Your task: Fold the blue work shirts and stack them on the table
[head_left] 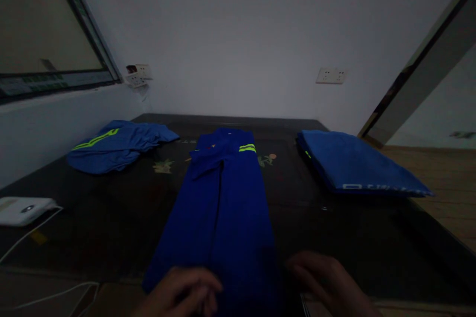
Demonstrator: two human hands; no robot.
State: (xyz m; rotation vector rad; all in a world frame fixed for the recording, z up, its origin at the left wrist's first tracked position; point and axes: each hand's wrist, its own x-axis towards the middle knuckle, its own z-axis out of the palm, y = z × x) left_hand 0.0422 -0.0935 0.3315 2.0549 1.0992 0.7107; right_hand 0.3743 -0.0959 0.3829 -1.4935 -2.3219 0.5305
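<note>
A dark blue work coverall (pixel 238 203) lies lengthwise on the dark table, folded narrow. Its top end, with yellow-green stripes and a small emblem, points away from me; its legs run down toward me past the near edge. My left hand (pixel 182 292) is over the lower left leg, fingers loosely curled with gaps between them; nothing visible is held. Just off the garment's lower right edge is my right hand (pixel 327 280), fingers bent toward the cloth and thumb apart, empty as far as I see. Both hands are dim and slightly blurred.
A crumpled blue garment (pixel 122 146) with yellow-green stripes lies at the back left. On the right rests a folded blue cloth bundle (pixel 360 163). A white device (pixel 26 210) with a cable sits at the left edge. Wall sockets (pixel 330 76) are behind the table.
</note>
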